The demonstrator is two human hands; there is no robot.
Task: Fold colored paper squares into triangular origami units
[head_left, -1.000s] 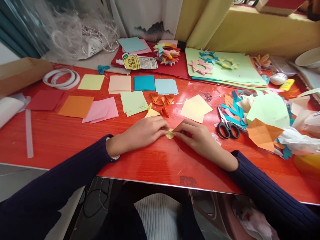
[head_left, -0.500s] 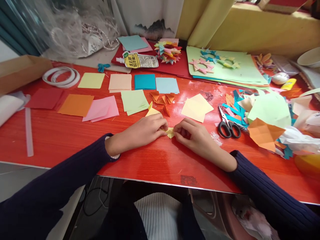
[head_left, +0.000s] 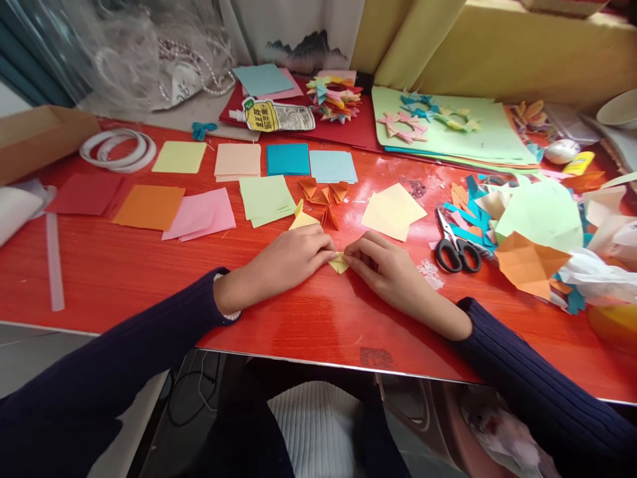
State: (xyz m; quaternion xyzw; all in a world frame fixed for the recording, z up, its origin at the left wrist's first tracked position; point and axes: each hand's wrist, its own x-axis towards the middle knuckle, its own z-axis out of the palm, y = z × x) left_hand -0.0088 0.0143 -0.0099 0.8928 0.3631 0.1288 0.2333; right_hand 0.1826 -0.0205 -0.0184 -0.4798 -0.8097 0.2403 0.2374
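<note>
Head: left hand (head_left: 292, 259) and right hand (head_left: 388, 271) pinch folded yellow paper (head_left: 339, 264) between them.

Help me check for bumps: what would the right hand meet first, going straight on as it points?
The right hand would first meet the folded yellow paper between the hands, then probably the left hand.

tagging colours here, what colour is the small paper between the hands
The folded paper is pale yellow, as the head view shows.
</note>
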